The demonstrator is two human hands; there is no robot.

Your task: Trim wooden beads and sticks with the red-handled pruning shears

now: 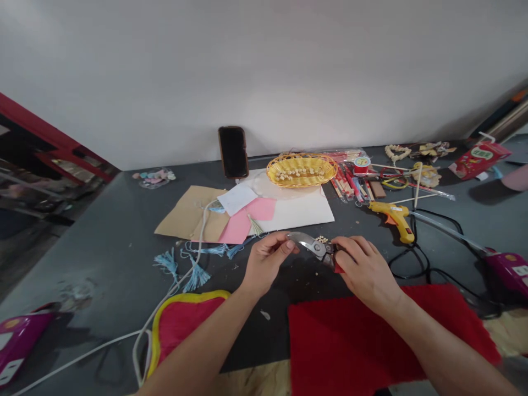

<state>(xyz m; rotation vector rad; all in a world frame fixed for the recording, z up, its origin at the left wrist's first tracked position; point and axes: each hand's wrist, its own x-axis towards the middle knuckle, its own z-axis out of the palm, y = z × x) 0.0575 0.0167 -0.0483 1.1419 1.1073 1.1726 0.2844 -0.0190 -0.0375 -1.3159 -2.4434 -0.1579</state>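
My right hand (365, 267) is closed around the red handle of a pair of pruning shears (317, 247), whose curved silver blades point left. My left hand (270, 258) is pinched shut at the tip of the blades; whatever is between its thumb and fingers is too small to make out. Just behind the shears lies a small pile of pale bits (322, 239) on the dark table. Beyond the hands stands a yellow woven basket (305, 179) with small cream pieces in it.
A yellow glue gun (394, 219) with its black cord lies to the right. Blue tassels (197, 276), a white cable (201, 242) and brown paper (185, 214) are at left. A phone (234, 152) leans on the wall. Red cloth (350, 341) covers the front edge.
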